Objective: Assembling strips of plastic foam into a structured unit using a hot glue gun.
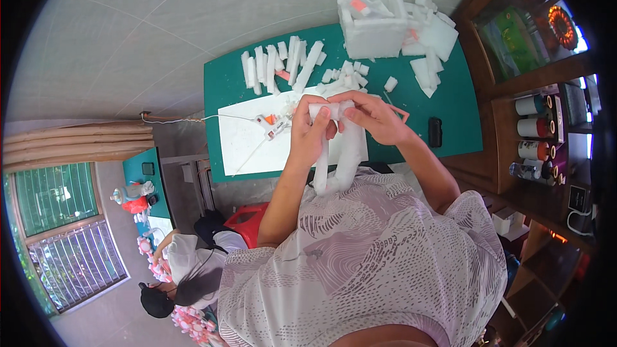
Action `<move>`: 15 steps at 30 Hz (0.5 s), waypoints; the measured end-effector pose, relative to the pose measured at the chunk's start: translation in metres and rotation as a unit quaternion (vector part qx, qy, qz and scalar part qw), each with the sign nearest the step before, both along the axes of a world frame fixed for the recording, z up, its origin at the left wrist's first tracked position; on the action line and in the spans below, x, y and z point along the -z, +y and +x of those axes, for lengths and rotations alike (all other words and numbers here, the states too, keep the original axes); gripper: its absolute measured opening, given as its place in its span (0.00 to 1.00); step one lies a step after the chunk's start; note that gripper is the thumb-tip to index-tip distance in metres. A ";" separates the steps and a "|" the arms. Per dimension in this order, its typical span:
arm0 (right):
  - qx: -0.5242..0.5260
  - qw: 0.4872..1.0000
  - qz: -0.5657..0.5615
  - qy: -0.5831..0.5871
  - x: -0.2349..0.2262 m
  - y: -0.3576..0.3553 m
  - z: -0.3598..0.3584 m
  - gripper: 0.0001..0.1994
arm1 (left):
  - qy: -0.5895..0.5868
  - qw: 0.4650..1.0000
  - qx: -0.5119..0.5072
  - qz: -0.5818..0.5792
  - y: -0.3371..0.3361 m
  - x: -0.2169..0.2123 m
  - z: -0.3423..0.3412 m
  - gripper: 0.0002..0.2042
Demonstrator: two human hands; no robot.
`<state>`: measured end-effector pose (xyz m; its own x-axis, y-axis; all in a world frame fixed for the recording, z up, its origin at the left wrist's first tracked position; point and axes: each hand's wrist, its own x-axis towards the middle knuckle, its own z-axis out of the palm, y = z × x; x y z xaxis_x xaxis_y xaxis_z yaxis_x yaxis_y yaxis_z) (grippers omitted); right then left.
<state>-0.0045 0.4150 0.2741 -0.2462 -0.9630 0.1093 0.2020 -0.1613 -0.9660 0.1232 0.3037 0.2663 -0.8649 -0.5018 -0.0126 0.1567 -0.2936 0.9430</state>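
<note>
Both hands hold a white foam piece (340, 154) made of long strips, upright above the white sheet (247, 144) on the green table (450, 106). My left hand (310, 130) grips its top from the left. My right hand (373, 115) pinches the top from the right. The strips hang down toward my chest. A white glue gun (273, 123) with an orange trigger lies on the sheet just left of my left hand, its cord trailing off to the left.
Several cut foam strips (283, 64) and small cubes lie at the table's far side. A white foam box (373, 19) stands at the back with flat foam scraps (430, 45) beside it. A black object (435, 132) lies right of my hands. Shelves with spray cans (536, 128) stand right. Another person (186, 263) sits lower left.
</note>
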 end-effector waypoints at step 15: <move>0.118 0.876 0.026 0.468 -0.016 -0.066 0.042 0.28 | -0.063 0.986 0.037 -0.151 -0.083 0.004 0.050 0.20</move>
